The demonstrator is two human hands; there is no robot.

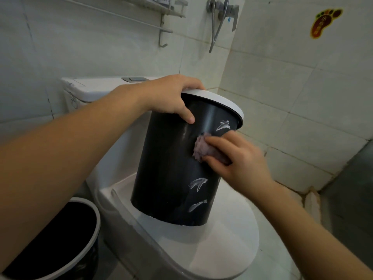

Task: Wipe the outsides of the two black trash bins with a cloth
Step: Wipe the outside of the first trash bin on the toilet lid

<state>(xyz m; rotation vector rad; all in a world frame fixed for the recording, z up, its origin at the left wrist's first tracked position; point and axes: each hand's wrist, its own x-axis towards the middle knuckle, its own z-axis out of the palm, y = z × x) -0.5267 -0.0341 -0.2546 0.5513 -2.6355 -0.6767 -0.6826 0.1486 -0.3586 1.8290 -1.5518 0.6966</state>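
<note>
A black trash bin with a white rim stands tilted on the closed toilet lid, with white smears on its side. My left hand grips the bin's rim, thumb on the outside wall and fingers over the top. My right hand holds a bunched pinkish cloth and presses it against the upper right of the bin's side. A second black bin with a white rim stands on the floor at the lower left, partly hidden by my left forearm.
The white toilet tank sits behind the bin. Tiled walls close in at the back and right. A shower valve with hose and a metal towel rack hang above. A foot-shaped sticker is on the right wall.
</note>
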